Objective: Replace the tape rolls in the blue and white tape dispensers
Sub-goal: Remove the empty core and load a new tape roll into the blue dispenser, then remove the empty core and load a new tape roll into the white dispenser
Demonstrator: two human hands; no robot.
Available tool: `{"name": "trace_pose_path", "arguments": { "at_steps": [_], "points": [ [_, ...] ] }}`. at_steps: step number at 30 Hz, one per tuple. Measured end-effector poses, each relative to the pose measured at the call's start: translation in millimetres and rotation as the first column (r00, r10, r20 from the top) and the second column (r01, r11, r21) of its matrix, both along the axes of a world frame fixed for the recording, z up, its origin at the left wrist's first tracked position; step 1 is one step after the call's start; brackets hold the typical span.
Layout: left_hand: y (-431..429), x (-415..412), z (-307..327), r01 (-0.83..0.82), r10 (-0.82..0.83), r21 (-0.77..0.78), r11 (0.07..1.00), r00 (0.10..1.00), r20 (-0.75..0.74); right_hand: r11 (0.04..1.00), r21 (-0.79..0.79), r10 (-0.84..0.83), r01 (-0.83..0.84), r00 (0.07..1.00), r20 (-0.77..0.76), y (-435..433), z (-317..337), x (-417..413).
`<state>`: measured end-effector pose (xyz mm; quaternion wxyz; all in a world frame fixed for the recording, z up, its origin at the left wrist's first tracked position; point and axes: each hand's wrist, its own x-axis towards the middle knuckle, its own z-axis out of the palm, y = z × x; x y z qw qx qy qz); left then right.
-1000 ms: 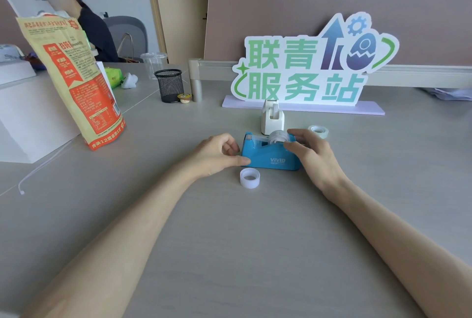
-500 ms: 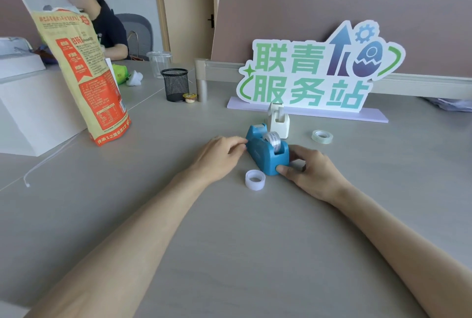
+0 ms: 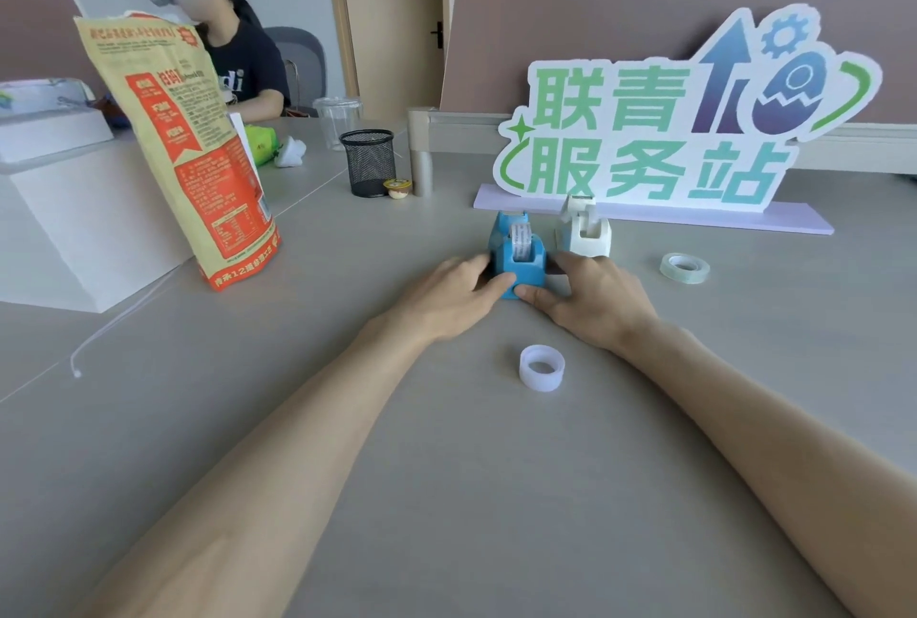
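The blue tape dispenser (image 3: 516,250) stands end-on to me on the desk, with a tape roll (image 3: 520,240) seated in it. My left hand (image 3: 446,300) grips its left side and my right hand (image 3: 590,300) grips its right side, thumbs meeting at its near end. Just right of it and slightly farther stands the white tape dispenser (image 3: 584,228). A white tape roll (image 3: 542,368) lies flat on the desk between my forearms. A clear greenish tape roll (image 3: 685,267) lies flat to the right.
A large sign (image 3: 685,121) on a lilac base stands right behind the dispensers. A tall orange snack bag (image 3: 188,161) leans at the left against a white box (image 3: 74,220). A black mesh cup (image 3: 368,163) and a seated person (image 3: 223,46) are farther back.
The blue dispenser has been turned from side-on to end-on and pushed farther away, beside the white dispenser. Both hands moved with it. The white roll now lies nearer me than my hands.
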<state>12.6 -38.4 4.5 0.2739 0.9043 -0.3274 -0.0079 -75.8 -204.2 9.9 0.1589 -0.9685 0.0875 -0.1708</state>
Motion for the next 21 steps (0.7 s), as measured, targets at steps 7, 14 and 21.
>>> {"name": "trace_pose_path", "arguments": {
  "at_steps": [7,14,21],
  "points": [
    [-16.3,39.7,-4.2,-0.053,0.053,0.023,0.998,0.999,0.014,0.987,-0.134,-0.081,0.085,0.996,0.031,8.6,-1.3,44.3],
    [-30.0,62.5,-6.9,-0.114,0.111,0.016,0.993,0.989,0.096,0.972,-0.214,-0.093,0.095,0.995,0.018,8.1,-4.7,76.8],
    [-34.1,64.1,-7.0,-0.168,0.156,0.056,0.984,0.972,0.174,0.978,-0.163,-0.122,0.131,0.99,0.065,9.1,-5.7,73.9]
  ]
}}
